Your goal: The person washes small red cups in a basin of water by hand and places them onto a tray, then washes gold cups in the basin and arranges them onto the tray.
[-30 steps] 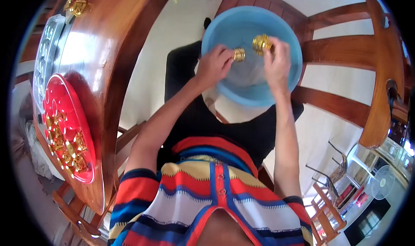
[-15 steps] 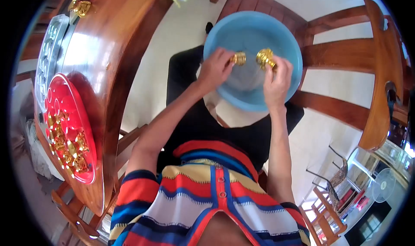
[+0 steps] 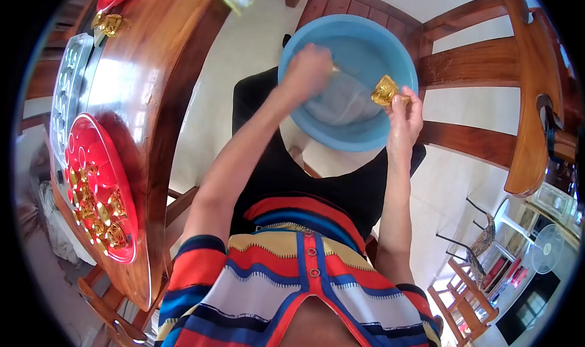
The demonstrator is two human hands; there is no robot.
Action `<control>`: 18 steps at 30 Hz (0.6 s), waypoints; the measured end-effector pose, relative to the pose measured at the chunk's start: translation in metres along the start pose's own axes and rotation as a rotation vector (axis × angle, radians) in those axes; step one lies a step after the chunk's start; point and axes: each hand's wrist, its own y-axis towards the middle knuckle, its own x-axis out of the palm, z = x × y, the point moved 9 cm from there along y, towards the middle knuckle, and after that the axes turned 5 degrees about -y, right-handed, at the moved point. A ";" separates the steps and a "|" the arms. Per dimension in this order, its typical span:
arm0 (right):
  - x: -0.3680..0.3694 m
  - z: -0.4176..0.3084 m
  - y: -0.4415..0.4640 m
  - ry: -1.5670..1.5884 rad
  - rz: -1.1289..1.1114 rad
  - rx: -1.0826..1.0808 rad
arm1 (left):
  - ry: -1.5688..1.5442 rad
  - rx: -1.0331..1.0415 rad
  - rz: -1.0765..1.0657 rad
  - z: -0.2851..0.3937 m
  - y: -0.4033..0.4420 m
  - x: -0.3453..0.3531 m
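My right hand is closed on the narrow part of a small, shiny gold goblet-shaped piece, held over the right side of a blue plastic basin. The piece's wide, patterned end points up and left. Over the basin's left side, my left hand is smeared by motion. A bit of a second gold piece shows at its fingertips; the rest is hidden or blurred. Inside the basin lies water with a pale, whitish patch, perhaps a cloth or bag under the surface.
The basin rests on a wooden chair between my knees. At left, a wooden table bears a red tray with several gold pieces, a clear plastic tray and another gold piece. A fan stands at lower right.
My left hand has moved up and slightly right, now blurred. My right hand has shifted right and slightly down, turning its gold piece. The view has shifted slightly.
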 end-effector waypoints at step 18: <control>0.053 -0.014 0.003 -0.976 -0.129 -0.696 | 0.629 0.159 0.153 0.021 -0.032 0.005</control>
